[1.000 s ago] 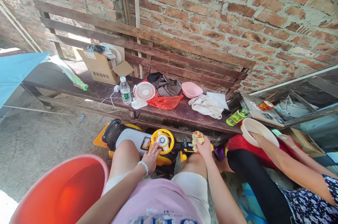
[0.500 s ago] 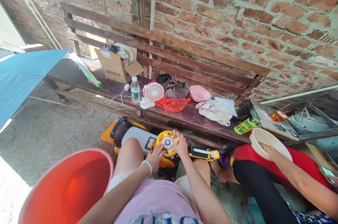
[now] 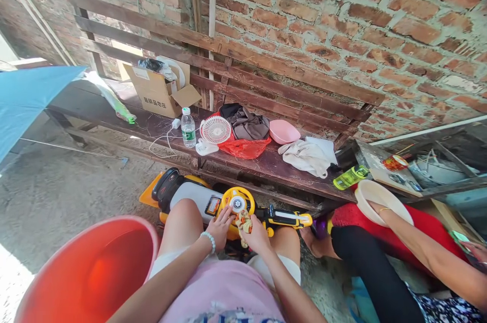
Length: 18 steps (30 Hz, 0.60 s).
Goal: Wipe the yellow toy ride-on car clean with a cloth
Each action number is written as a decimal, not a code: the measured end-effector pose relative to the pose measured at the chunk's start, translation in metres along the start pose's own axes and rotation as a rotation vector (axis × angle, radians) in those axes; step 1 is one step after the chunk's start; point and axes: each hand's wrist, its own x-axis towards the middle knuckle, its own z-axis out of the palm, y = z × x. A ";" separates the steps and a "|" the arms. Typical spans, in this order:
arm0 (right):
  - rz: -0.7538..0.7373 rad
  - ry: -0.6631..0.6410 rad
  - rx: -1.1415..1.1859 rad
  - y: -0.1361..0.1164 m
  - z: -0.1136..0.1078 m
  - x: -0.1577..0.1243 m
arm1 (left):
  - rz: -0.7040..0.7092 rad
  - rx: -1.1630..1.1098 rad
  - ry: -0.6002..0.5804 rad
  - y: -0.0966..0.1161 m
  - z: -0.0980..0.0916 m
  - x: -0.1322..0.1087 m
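Observation:
Between my knees stands a yellow, white and black ride-on toy car with a yellow steering wheel [image 3: 238,203]. My left hand [image 3: 218,227], wearing a pale bead bracelet, lies with its fingers stretched out against the wheel's lower left side. My right hand [image 3: 257,235] is closed on a crumpled, patterned yellow-and-orange cloth [image 3: 243,220] at the lower right of the wheel. Part of the cloth hangs below the fingers. To the right of the wheel, the toy's black and yellow front part [image 3: 285,217] extends out.
A large red tub [image 3: 89,267] stands at my left. Along the brick wall a wooden bench [image 3: 236,163] bears a cardboard box [image 3: 152,92], water bottle [image 3: 188,128], white fan [image 3: 215,130], clothes and pink bowl [image 3: 284,132]. Another person's hand reaches into a cream basin [image 3: 367,196] at right.
My right hand has moved down and toward me with the cloth, from the wheel's upper right to its lower right. My left hand stays at the wheel. The view has shifted slightly.

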 end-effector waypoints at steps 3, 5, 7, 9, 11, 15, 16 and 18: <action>-0.113 0.043 -0.058 -0.026 -0.023 0.013 | 0.005 -0.017 -0.006 -0.001 0.002 0.001; -0.248 0.120 -0.073 -0.051 -0.033 0.029 | -0.001 -0.027 -0.012 -0.002 0.004 0.002; -0.359 0.149 -0.088 -0.077 -0.034 0.046 | -0.017 -0.016 -0.021 -0.002 0.005 0.002; -0.429 0.088 -0.131 -0.096 -0.024 0.063 | -0.029 0.000 -0.031 -0.002 0.005 0.001; -0.458 -0.011 -0.186 -0.107 -0.008 0.079 | -0.029 0.008 -0.044 -0.003 0.005 0.001; -0.360 0.013 -0.171 -0.100 0.020 0.102 | -0.017 -0.006 0.012 -0.007 0.017 0.011; -0.353 0.042 -0.157 -0.095 0.024 0.108 | -0.043 0.001 -0.001 -0.010 0.023 0.017; -0.320 0.102 -0.146 -0.084 0.028 0.119 | -0.109 0.031 -0.010 -0.016 0.036 0.030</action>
